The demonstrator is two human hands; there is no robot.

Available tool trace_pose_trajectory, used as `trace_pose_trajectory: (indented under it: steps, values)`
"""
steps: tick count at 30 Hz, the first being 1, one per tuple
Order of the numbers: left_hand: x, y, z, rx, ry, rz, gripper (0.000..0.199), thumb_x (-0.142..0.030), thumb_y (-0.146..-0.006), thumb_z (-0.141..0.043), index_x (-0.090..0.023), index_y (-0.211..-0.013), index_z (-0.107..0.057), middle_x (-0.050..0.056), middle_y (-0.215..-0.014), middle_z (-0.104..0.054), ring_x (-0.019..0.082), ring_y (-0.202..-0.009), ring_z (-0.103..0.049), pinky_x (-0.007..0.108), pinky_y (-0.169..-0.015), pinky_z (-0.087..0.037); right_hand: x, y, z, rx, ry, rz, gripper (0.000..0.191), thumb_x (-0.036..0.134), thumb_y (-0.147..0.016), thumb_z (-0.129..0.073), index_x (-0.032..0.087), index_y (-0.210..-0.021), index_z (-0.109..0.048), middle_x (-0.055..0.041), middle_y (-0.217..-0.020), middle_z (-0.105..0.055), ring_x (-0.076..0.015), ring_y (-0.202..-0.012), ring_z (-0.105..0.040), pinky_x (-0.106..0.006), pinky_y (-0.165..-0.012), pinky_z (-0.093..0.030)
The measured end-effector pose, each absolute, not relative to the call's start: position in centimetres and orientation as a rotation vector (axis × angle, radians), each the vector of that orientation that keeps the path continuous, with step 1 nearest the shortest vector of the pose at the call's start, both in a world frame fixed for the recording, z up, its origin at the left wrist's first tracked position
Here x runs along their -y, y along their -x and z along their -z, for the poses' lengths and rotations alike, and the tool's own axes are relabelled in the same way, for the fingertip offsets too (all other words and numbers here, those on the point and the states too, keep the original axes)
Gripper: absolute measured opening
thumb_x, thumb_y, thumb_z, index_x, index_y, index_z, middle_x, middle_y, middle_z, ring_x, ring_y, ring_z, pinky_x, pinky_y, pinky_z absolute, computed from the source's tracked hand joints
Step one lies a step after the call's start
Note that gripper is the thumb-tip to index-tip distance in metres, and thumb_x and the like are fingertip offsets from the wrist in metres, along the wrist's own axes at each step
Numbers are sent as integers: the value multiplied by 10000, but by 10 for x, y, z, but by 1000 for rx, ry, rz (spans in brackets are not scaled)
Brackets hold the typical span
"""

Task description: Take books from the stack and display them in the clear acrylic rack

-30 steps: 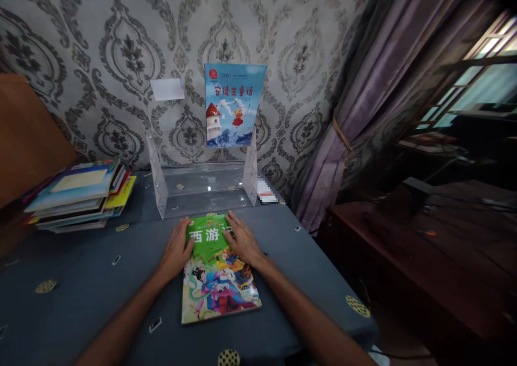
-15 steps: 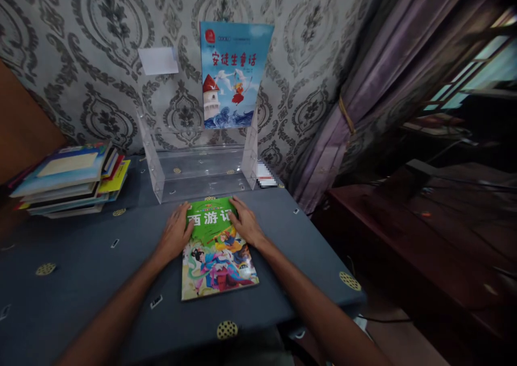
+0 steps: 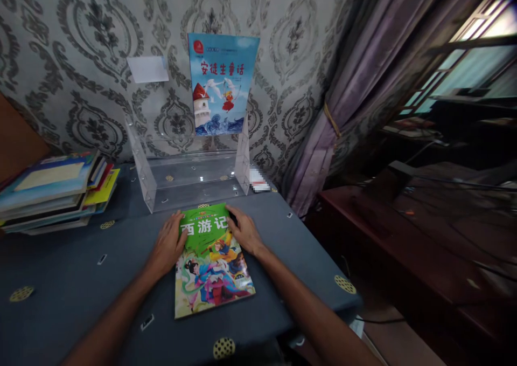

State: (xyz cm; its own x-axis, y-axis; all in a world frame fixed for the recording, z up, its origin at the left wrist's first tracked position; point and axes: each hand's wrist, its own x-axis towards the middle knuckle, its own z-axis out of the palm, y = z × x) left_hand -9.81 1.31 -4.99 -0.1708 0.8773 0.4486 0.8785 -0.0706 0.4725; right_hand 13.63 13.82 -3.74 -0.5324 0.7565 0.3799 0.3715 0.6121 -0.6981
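A green-topped picture book [image 3: 212, 266] lies flat on the grey-blue tabletop, its colourful cover facing up. My left hand [image 3: 168, 242] grips the upper left edge, thumb on the cover and fingers along the side. On the opposite edge, my right hand [image 3: 244, 231] holds the book in the same way, thumb over the cover. Beyond the book stands a clear acrylic rack [image 3: 141, 166] with stepped levels. A blue storybook [image 3: 223, 85] rests upright at the top right of the rack, and a blank white card [image 3: 148, 69] shows at its top left.
A pile of books [image 3: 48, 188] sits on the left of the table [image 3: 133, 280]. Behind the rack is a patterned wall. A tied purple curtain [image 3: 319, 134] hangs at the right, near a dark red desk [image 3: 383, 247] with cables. A small pixelated item [image 3: 258, 181] lies beside the rack.
The view has shifted slightly, so the scene sits a little lower and further left. Both hands keep their hold on the green-topped book, which stays in about the same place on the table.
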Motion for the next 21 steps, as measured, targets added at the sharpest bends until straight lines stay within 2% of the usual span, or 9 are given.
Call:
trace_pose_trajectory:
  steps: [13, 21]
  values:
    - [-12, 96, 44, 2163, 2028, 1041, 430, -359, -960, -389, -142, -1320, -474, 190, -1432, -533, 309, -1365, -475, 555, -1133, -378, -137, -136, 38, 2185, 860, -705, 424, 239, -923, -486, 189, -1331, -590, -122, -1375, -616, -252, -1295, -563, -478, -1116, -432]
    - [-11, 95, 42, 2169, 2021, 1040, 423, -364, -967, -375, -150, -1318, -472, 176, -1443, -523, 305, -1378, -457, 555, -1141, -364, -134, -135, 35, 2222, 894, -722, 445, 227, -926, -477, 141, -1350, -581, -167, -1456, -531, -265, -1343, -516, -473, -1144, -400]
